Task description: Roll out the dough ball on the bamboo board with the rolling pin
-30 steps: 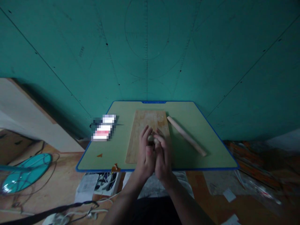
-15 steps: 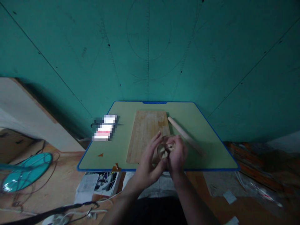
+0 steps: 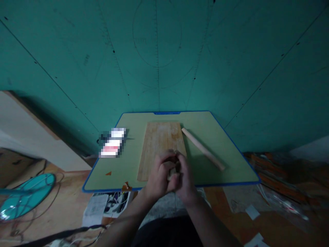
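My left hand (image 3: pixel 159 177) and my right hand (image 3: pixel 186 178) are cupped together, both closed around a beige clay-like lump (image 3: pixel 174 171). Fingers hide most of the lump; whether it is one piece or several I cannot tell. Both hands are just above the near right part of a wooden board (image 3: pixel 160 140). To the right of the board a wooden rolling pin (image 3: pixel 203 149) lies slantwise, apart from my hands.
The board rests on a pale green table (image 3: pixel 221 137) with a blue edge, against a green wall (image 3: pixel 164 85). A pixelated device (image 3: pixel 112 142) is at the table's left side. Small orange scraps (image 3: pixel 126 186) lie near the front edge. Cables (image 3: pixel 59 235) run across the floor.
My hands have come closer together and wrapped over the beige lump, whose pieces showed more openly before. The camera view has shifted slightly; board and rolling pin stay put on the table.
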Motion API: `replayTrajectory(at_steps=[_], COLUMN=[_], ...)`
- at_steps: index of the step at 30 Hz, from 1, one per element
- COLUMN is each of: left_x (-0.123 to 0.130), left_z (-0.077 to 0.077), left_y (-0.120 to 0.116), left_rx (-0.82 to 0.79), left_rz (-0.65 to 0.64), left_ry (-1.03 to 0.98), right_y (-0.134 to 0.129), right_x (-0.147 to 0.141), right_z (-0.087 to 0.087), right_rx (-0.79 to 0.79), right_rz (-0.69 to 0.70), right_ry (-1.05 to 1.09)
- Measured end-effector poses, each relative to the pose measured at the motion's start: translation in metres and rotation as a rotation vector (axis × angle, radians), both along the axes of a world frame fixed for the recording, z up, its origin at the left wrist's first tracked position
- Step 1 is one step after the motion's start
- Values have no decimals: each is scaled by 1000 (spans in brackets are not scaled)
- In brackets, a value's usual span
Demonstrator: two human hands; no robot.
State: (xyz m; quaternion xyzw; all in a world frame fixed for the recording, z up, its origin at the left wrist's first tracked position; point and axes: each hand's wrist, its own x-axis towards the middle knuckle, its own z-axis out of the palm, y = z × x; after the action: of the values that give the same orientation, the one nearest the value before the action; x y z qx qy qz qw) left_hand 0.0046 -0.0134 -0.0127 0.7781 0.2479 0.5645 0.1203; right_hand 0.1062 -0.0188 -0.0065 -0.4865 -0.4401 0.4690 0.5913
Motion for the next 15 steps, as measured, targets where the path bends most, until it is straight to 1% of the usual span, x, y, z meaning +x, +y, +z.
replayTrajectory(at_steps=[1, 3, 5, 7, 9, 11, 13, 15], left_x=[4, 12, 18, 22, 23, 21, 18, 14], left_z=[2, 6, 12, 18, 24, 30, 34, 36], left_y=[-2, -5, -5, -1, 6, 12, 16, 17], left_rx=[-73, -239, -410, -552, -670, -773, -860, -913], left_rz=[9, 47, 96, 115, 56, -59, -170, -220], left_ry=[-74, -269, -492, -718, -921, -1082, -1166, -1182], right_y=[-1, -2, -3, -5, -11, -17, -22, -26], right_x=[-2, -6, -12, -17, -21, -24, -25, -26], right_z=[1, 4, 5, 2, -3, -9, -16, -21], right_rx=[19, 19, 30, 101, 203, 289, 356, 410], right_rz=[7, -18, -89, -153, -161, -141, -133, -125], right_ry=[-6, 48, 112, 82, -26, -132, -201, -244])
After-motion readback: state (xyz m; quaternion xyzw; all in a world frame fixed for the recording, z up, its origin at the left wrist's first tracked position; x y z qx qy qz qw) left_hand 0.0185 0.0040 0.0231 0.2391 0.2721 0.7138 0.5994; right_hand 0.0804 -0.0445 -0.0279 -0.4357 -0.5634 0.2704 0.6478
